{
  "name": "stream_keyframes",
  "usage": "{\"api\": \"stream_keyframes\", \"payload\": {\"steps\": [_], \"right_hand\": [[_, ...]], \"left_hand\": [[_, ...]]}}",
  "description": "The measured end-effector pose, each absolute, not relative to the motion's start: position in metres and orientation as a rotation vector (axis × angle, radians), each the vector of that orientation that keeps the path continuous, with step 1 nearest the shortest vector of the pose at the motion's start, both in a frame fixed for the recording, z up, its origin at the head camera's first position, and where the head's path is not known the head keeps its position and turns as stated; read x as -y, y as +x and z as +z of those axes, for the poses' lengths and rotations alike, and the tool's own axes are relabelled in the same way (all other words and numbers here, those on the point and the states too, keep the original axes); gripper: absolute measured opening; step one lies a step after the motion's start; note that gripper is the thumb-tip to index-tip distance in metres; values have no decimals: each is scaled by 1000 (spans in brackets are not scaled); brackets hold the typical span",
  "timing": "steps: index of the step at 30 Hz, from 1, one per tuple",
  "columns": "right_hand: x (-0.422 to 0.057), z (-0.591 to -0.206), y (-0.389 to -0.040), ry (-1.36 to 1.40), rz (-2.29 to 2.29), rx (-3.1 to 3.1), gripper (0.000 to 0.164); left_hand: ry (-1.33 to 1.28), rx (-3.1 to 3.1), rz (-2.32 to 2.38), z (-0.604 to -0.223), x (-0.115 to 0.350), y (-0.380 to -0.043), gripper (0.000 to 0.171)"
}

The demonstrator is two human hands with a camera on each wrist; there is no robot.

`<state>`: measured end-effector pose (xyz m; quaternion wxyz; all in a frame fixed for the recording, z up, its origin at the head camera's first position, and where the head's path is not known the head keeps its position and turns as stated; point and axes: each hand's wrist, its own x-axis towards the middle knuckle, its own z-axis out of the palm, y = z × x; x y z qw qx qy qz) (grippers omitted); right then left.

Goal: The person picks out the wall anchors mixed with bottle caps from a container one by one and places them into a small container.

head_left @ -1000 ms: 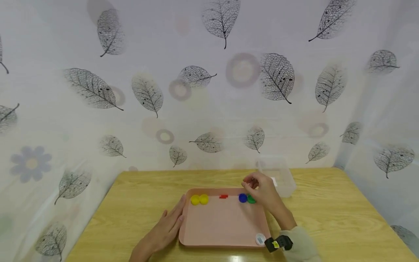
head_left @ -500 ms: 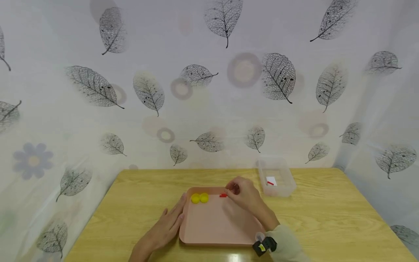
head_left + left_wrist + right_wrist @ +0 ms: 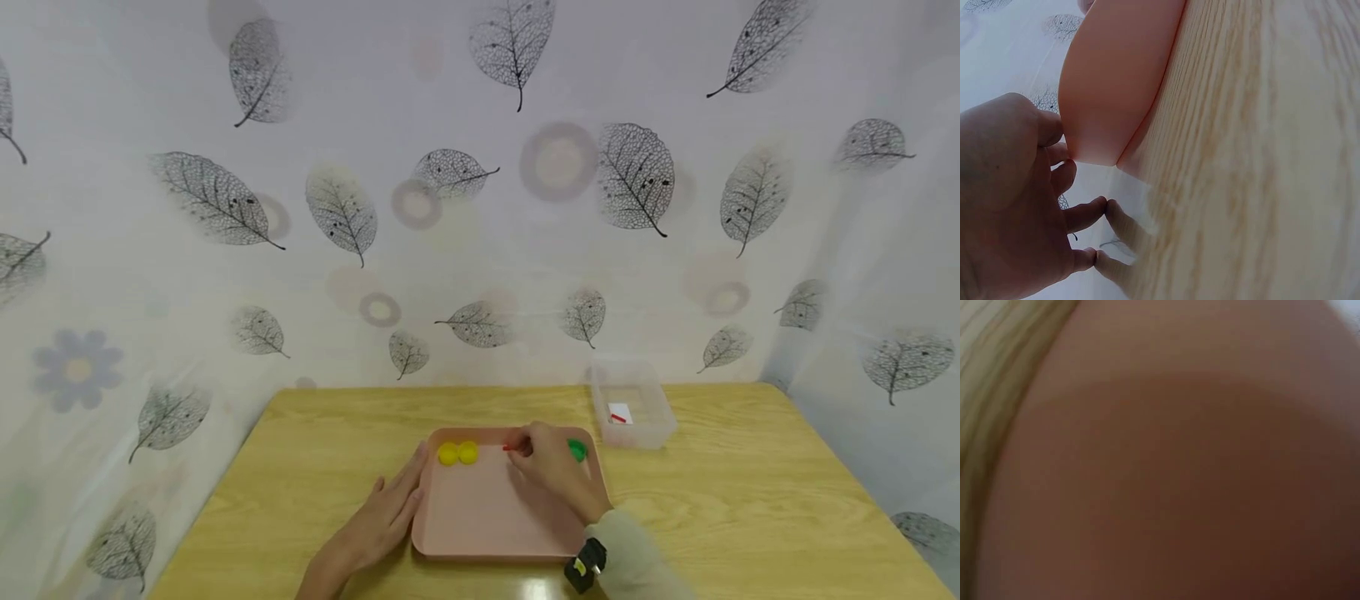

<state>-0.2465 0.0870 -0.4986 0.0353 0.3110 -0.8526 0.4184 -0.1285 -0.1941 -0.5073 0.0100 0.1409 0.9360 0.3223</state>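
Observation:
My right hand [image 3: 555,468] reaches over the pink tray [image 3: 483,517], its thumb and fingertips pinching at a small red stick [image 3: 507,447] by the tray's far edge. My left hand [image 3: 378,521] lies along the tray's left side with fingers extended; the left wrist view shows this hand [image 3: 1010,200] against the outer tray wall [image 3: 1116,75]. Two yellow round pieces [image 3: 457,453] sit side by side in the far left corner. A green round piece [image 3: 577,450] shows beyond my right hand, which hides the blue one. The right wrist view is blurred, filled by pink tray surface [image 3: 1166,337].
A clear plastic box [image 3: 654,423] stands behind the tray's right corner. Inside it, a white paper [image 3: 620,409] and a red strip [image 3: 618,418] show. The wooden table [image 3: 720,492] ends at a leaf-patterned curtain [image 3: 480,250].
My right hand has moved left from the blue and green pieces and down to the red sticks. Its forearm now covers the white round piece. My left hand has stayed in place.

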Motion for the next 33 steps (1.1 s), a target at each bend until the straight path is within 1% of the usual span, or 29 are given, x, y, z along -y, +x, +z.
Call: {"api": "stream_keyframes", "payload": {"steps": [12,20,24,33], "right_hand": [[-80,-517,-249,796,1104,2596,10],[-79,-516,-250,809,1061,2638,11],[-79,-514,-250,862,1030,2631,13],[-82,-513,-250,885,1089,2717,14]], "left_hand": [[450,-2915,961,-508,195,-132,58],[449,-2913,972,-508,195,-132,58],[441,-2908,978,-508,195,-132,58],[428,-2915,988,-509,194,-132,58]]}}
